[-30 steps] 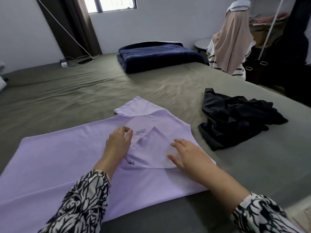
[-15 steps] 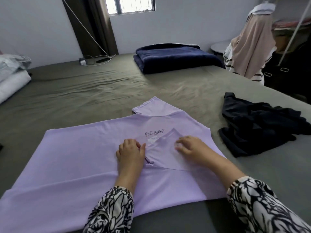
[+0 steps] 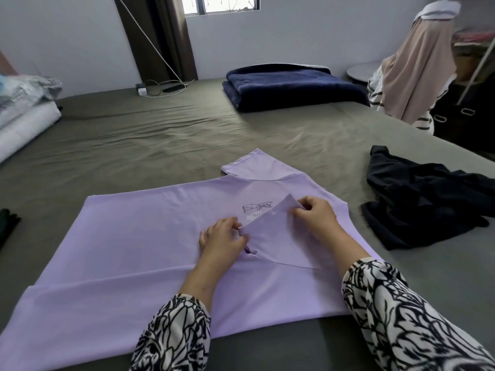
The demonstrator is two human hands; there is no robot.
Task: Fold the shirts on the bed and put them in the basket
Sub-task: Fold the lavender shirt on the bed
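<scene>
Both hands, left (image 3: 223, 241) and right (image 3: 316, 216), pinch lilac cotton shirt's (image 3: 128, 253) folded-in sleeve; folding barely begun, crumpled black shirt (image 3: 426, 196) untouched, basket unseen

Both forearms enter from the bottom edge of the frame, each in a black-and-white patterned sleeve that ends short of the wrist, leaving the wrists bare. The left hand (image 3: 223, 241) sits just left of centre, knuckles up, its fingers curled and its fingertips pinching a fold of lilac cloth. The right hand (image 3: 314, 216) lies a little higher and to the right of centre, back facing up, fingers bent inward and pinching the upper corner of the same fold. The two hands are near each other but apart.
</scene>
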